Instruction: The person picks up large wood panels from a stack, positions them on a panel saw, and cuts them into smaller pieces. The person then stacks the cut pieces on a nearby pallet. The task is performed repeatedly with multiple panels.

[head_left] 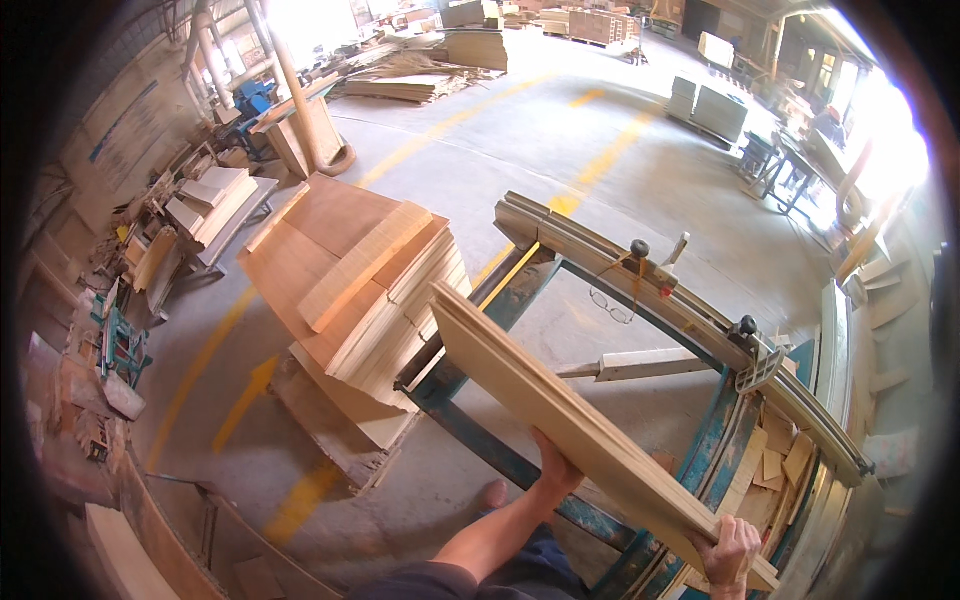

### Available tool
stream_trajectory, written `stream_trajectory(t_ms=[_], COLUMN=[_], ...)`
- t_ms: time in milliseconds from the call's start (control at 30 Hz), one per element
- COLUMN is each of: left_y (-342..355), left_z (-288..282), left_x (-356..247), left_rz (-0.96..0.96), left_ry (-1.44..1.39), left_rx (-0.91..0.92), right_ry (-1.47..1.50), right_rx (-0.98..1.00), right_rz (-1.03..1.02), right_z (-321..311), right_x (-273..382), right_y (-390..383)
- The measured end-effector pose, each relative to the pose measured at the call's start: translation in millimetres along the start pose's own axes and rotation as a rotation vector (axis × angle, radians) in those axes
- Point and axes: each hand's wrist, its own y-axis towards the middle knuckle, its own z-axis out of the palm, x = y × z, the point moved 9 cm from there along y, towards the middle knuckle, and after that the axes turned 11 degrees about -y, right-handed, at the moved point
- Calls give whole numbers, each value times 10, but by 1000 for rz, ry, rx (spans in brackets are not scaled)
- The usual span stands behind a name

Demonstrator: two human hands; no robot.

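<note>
A long, narrow bundle of pale wooden boards, several layers thick, slants across a teal metal saw-table frame. My left hand supports its near side around mid-length, with most of the fingers hidden by the boards. Closer to me, my right hand is closed over the top edge by the bundle's near end. The far end points toward a tall stack of wooden panels on the left. A sliding fence rail with black knobs runs along the frame's far side.
A loose wooden strip lies on the panel stack. A pair of glasses hangs by the rail. Wood offcuts fill the space at the frame's right. Lumber piles stand farther back, and a column rises behind the panels.
</note>
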Motion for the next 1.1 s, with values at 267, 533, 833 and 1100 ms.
stream_trajectory(t_ms=[267,533,833,1100], left_y=[262,231,236,-939], left_z=[-460,-164,-628,1332], left_x=[-243,-438,-488,-2013], left_rz=[85,250,172,1184], left_ry=[-105,60,179,1447], left_rx=[-252,-56,-165,-135], right_ry=[8,100,73,159], right_rx=[63,-2,32,34], right_rz=[49,-19,-61,46], right_z=[98,-166,-93,-164], right_x=[240,469,542,450], right_y=[15,299,287,403])
